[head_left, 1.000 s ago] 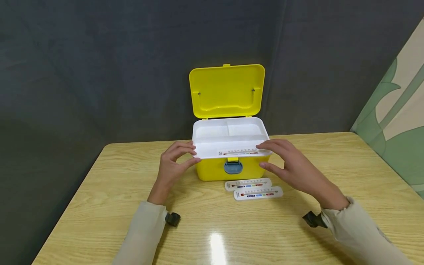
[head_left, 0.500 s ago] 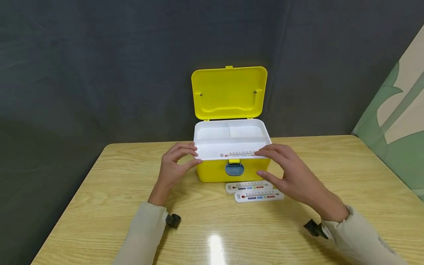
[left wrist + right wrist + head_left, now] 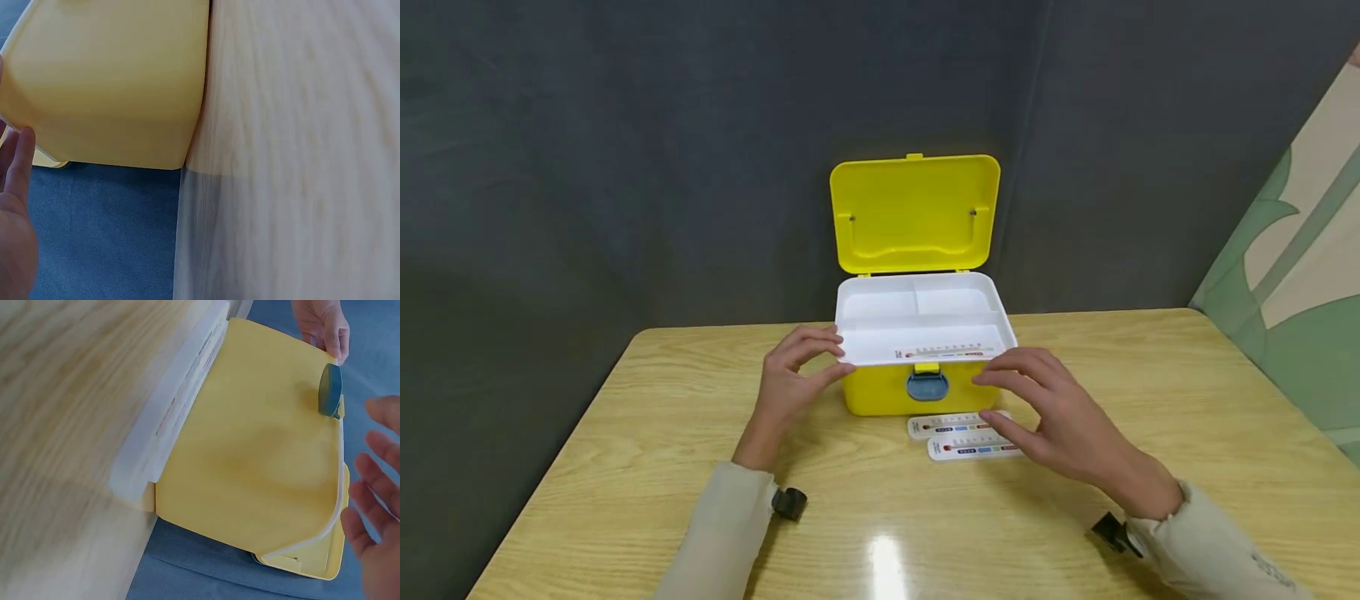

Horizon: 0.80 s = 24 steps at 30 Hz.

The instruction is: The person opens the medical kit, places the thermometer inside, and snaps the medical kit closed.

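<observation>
A yellow storage box [image 3: 876,393] with a blue latch [image 3: 927,386] stands with its lid [image 3: 917,212] raised. In its top sits a white divided tray [image 3: 868,343]. One white thermometer [image 3: 943,352] lies in the tray's front compartment. My left hand [image 3: 792,371] holds the box's front left corner, fingertips at the rim and thumb in front. My right hand [image 3: 1060,417], fingers bent loosely with nothing between them, hovers before the box's right front. Below its thumb, two more thermometers, the rear one [image 3: 936,427] and the front one [image 3: 962,450], lie side by side on the table, their right ends partly hidden.
The wooden table [image 3: 647,467] ends just behind the box, where a dark curtain [image 3: 700,167] hangs. A green and beige patterned panel [image 3: 1300,267] borders the right side. Both wrists carry small black cameras, the left camera [image 3: 789,504] lying low over the tabletop.
My right hand has drawn back from the tray's front right rim, down and toward me, leaving the thermometer in the tray in full view. My left hand has stayed at the corner.
</observation>
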### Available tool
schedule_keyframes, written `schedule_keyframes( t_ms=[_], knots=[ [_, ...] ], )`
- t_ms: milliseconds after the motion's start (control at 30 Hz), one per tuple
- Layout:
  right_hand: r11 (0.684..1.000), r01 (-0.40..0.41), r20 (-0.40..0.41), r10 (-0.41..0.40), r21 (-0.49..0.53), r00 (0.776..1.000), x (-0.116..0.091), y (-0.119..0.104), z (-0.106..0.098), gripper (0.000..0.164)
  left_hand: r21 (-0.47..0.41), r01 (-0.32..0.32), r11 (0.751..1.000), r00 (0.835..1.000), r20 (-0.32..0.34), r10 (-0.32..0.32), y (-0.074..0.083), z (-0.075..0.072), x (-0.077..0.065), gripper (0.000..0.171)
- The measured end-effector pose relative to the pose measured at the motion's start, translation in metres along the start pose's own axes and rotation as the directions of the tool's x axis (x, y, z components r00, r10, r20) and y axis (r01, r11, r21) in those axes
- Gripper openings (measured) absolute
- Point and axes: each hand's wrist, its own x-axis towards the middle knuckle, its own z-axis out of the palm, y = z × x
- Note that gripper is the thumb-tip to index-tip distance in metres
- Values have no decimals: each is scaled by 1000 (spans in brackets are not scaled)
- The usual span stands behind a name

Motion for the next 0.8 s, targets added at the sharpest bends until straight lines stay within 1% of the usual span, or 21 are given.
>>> schedule_keyframes(
  t_ms=[67,167,267,333,400,467,533,633,733,800],
  knots=[
    [1000,8,35,-8,-12,999,-2,1,0,39,-7,1,1000,1000,-2,-1,0,0,0,20],
    [998,26,127,-18,-63,992,-7,2,2,42,-9,-1,1000,1000,0,1,0,-1,0,20],
    [993,39,240,-11,-112,971,-12,3,3,40,-11,-7,1000,1000,0,7,0,-1,-1,21],
    [991,19,308,23,-133,951,-15,4,5,38,-15,-15,1000,1000,0,15,0,-1,-1,21],
    [990,-5,351,54,-139,935,-17,6,6,35,-13,-25,1000,1000,3,25,0,-2,-1,21],
    [986,-36,375,95,-161,922,-18,7,7,35,-12,-32,999,999,4,32,-1,-2,-2,20],
    [982,-57,384,124,-181,915,-19,8,8,35,-13,-29,999,1000,5,30,-1,-3,-2,20],
    [976,-69,401,149,-208,904,-21,9,9,36,-12,-24,1000,1000,8,25,-1,-3,-2,20],
    [968,-55,404,153,-243,902,-22,10,10,36,-12,-18,1000,1000,13,18,-2,-3,-1,20],
    [961,-35,398,147,-274,906,-23,11,11,36,-7,-14,1000,1000,14,14,-1,-2,-1,21]
  ],
)
